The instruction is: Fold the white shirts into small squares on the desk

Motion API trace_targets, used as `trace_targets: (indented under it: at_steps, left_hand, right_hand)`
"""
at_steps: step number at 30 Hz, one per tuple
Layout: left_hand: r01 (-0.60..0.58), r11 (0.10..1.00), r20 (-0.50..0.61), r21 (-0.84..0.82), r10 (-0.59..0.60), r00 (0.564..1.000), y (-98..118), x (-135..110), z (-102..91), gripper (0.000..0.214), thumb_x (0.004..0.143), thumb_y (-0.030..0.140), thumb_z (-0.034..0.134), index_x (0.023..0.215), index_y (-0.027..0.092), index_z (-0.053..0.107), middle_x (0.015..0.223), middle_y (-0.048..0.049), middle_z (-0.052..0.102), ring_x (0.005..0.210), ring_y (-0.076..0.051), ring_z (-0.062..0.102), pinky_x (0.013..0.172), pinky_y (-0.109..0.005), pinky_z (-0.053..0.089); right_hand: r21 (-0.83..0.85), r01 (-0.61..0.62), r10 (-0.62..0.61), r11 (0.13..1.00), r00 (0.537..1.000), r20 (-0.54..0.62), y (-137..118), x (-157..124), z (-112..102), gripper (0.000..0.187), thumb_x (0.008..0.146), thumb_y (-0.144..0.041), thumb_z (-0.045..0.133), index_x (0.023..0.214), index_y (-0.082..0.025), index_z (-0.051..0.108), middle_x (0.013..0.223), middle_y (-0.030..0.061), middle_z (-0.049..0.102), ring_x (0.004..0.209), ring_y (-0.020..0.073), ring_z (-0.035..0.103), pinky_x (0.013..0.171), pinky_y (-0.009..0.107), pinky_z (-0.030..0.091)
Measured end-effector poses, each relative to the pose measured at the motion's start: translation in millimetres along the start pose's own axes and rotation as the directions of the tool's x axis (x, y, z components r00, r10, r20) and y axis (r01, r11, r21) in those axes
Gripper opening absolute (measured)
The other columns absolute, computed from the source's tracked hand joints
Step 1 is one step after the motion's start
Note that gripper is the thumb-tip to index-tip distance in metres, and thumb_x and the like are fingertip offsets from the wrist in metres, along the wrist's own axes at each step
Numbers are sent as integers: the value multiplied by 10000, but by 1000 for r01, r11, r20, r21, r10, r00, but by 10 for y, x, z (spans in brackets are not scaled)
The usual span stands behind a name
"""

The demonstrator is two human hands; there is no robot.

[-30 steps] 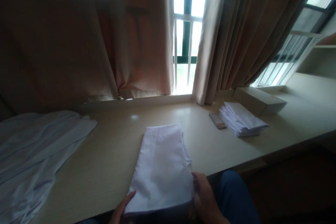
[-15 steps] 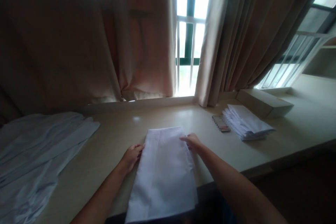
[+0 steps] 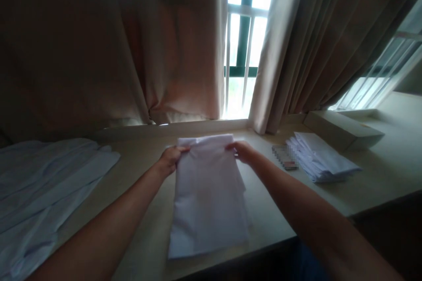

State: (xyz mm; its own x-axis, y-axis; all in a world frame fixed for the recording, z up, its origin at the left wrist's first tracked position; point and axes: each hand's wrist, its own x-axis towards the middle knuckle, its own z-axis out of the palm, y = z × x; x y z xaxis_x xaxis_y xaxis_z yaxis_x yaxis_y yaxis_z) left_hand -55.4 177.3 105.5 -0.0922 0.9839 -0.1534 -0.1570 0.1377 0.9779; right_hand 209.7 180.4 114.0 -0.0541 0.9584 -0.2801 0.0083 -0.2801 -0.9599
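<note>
A folded white cloth (image 3: 211,197) stretches lengthwise on the table in front of me, its far end gripped at both corners. My left hand (image 3: 172,158) pinches the far left corner, thumb on top and fingers tucked beneath. At the far right corner my right hand (image 3: 242,151) is closed the same way. Between the hands the far edge looks slightly lifted and creased. The near end of the cloth lies close to the table's front edge. Whether it is a garment or a plain sheet, I cannot tell.
Loose white cloths (image 3: 49,184) are heaped on the left of the pale table (image 3: 145,228). To the right lie a blurred-out flat object (image 3: 285,158), a stack of folded white cloths (image 3: 323,156) and a box-like ledge (image 3: 344,129). Curtains (image 3: 184,52) hang behind.
Both hands have moved away from me to the cloth's far corners. The cloth has shifted forward, its near end now on the table instead of past the edge. The view has turned slightly.
</note>
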Motion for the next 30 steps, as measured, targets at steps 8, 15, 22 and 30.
trace_targets:
  at_steps: [8,15,22,30]
  left_hand:
    - [-532,802,32,272,545,838,1115,-377,145,505,644,294,789,1062,47,650,926,-48,687,810,-139,605,835,-317,451]
    - [-574,483,234,661,594,770,-323,-1247,-310,218,712,207,645,925,211,693,988,-26,688,963,-193,622,867,-306,477]
    - [-569,121,442,813,507,740,-1776,-2251,-712,495,668,9,478,1040,276,663,1174,-31,638,1124,-208,575,943,-372,499]
    - [-643,-211,641,736,525,560,-1966,-2760,-884,471,730,81,549,1166,253,596,1309,-45,581,1239,-222,516,989,-360,488]
  right_hand:
    - [-112,640,-639,761,768,48,-1073,-349,-331,314,679,-203,684,975,-121,620,825,-13,636,770,122,571,776,308,447]
    - [-685,660,-795,309,574,195,558,-989,-509,173,708,-77,617,821,-202,659,922,49,628,928,211,518,844,361,411]
    - [-796,589,-660,140,655,369,2062,-1737,-520,267,709,-27,544,888,-213,616,1115,80,566,1038,242,475,900,393,408]
    - [-779,607,-578,158,696,426,2189,-2329,-536,374,714,-36,506,1033,-205,604,1283,99,504,1189,281,420,1033,472,346]
